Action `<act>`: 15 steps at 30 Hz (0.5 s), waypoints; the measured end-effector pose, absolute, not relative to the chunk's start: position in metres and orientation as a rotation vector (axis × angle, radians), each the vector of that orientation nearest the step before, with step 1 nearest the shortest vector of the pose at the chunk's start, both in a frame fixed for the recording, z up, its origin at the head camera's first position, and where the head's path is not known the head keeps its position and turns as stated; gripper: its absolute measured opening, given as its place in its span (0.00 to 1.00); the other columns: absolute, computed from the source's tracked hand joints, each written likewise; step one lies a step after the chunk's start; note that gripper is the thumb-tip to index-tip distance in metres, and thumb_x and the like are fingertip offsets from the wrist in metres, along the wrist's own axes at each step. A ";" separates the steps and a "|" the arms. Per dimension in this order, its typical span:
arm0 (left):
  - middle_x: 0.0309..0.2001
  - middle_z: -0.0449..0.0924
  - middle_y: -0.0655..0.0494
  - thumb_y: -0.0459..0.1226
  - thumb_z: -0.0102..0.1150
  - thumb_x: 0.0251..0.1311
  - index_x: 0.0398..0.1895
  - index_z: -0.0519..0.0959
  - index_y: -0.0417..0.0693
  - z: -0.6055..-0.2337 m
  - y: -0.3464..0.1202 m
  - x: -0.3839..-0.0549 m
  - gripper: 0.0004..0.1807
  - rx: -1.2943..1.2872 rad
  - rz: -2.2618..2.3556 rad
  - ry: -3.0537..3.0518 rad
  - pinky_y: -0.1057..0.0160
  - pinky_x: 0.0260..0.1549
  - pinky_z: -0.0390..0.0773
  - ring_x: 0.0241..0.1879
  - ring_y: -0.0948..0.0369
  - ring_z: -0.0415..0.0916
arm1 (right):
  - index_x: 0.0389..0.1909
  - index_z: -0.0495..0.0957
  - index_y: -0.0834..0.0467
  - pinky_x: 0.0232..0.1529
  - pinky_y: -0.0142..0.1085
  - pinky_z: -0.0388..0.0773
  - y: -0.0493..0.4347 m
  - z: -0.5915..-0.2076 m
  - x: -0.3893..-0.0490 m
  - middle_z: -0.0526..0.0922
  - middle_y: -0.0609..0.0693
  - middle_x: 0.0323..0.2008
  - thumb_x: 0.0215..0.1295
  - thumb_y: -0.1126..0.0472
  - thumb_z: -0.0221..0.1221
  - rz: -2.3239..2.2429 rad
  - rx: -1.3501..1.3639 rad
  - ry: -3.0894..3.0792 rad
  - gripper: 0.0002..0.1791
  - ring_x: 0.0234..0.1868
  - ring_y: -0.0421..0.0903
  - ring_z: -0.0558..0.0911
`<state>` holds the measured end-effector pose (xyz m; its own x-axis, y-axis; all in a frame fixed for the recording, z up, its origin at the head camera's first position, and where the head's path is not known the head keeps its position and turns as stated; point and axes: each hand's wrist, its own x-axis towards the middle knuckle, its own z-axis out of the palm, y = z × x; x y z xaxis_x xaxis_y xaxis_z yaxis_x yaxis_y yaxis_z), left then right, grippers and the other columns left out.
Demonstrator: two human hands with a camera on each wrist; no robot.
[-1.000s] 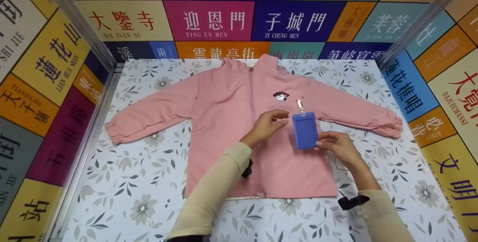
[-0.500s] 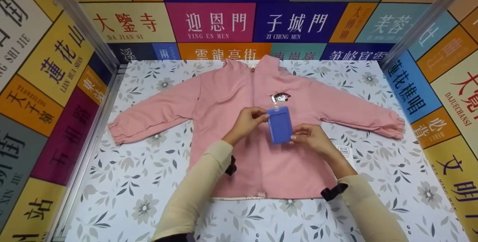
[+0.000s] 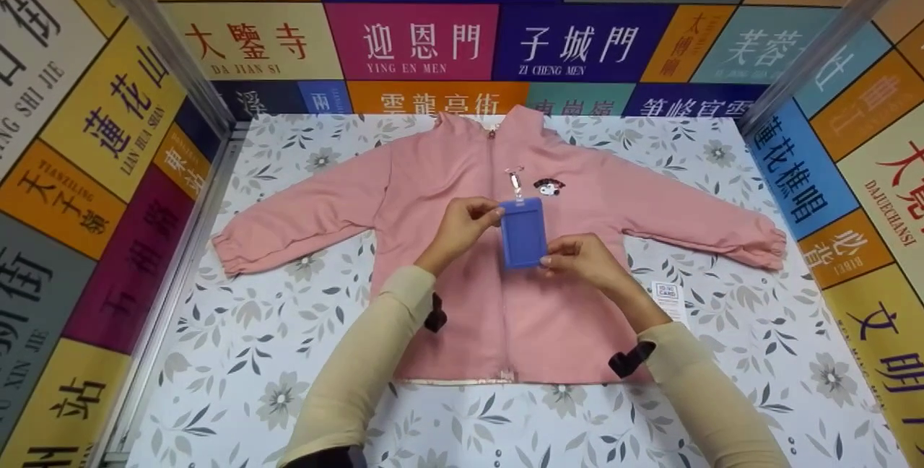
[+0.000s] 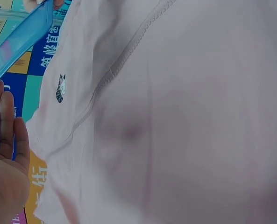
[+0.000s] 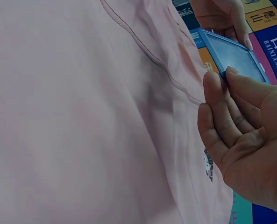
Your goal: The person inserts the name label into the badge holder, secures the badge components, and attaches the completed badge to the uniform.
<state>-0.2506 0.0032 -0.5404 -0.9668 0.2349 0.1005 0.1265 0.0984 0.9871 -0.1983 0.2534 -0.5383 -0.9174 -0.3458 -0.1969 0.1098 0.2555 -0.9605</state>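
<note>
A blue badge holder (image 3: 524, 233) with a metal clip (image 3: 515, 183) at its top is held up over a pink zip jacket (image 3: 447, 287). My left hand (image 3: 462, 228) pinches its upper left edge between thumb and fingers. At the lower right corner, my right hand (image 3: 580, 260) pinches it between thumb and forefinger, which shows closely in the right wrist view. The jacket lies spread flat, front up, sleeves out to both sides. A small cartoon patch (image 3: 550, 187) sits on its chest, just right of the clip.
A white printed card (image 3: 668, 296) lies beside the jacket's right hem, partly behind my right forearm. Flowered paper covers the table (image 3: 274, 352). Panels with large lettering (image 3: 415, 42) wall in the back and both sides.
The badge holder has moved left across the jacket toward the zip and tilted slightly. My left hand has taken hold of its upper left edge; the right hand has kept its pinch.
</note>
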 end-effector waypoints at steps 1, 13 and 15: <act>0.37 0.88 0.39 0.33 0.63 0.63 0.40 0.86 0.35 -0.541 0.002 -0.250 0.09 0.374 2.027 2.262 0.50 0.43 0.85 0.33 0.52 0.86 | 0.44 0.80 0.76 0.41 0.41 0.86 0.252 -0.540 -0.198 0.89 0.53 0.31 0.61 0.67 0.66 -1.702 -0.223 2.165 0.16 0.32 0.46 0.89; 0.38 0.87 0.35 0.30 0.62 0.63 0.42 0.85 0.29 -0.558 -0.002 -0.244 0.10 0.331 2.086 2.214 0.49 0.45 0.84 0.33 0.49 0.85 | 0.43 0.82 0.74 0.33 0.43 0.86 0.242 -0.559 -0.198 0.86 0.72 0.37 0.61 0.67 0.66 -1.634 -0.184 2.265 0.14 0.26 0.43 0.86; 0.37 0.87 0.38 0.30 0.64 0.61 0.41 0.85 0.31 -0.559 -0.003 -0.244 0.10 0.311 2.110 2.191 0.55 0.43 0.85 0.32 0.59 0.84 | 0.43 0.82 0.74 0.32 0.41 0.86 0.242 -0.560 -0.199 0.86 0.70 0.36 0.60 0.67 0.66 -1.632 -0.193 2.274 0.14 0.25 0.42 0.86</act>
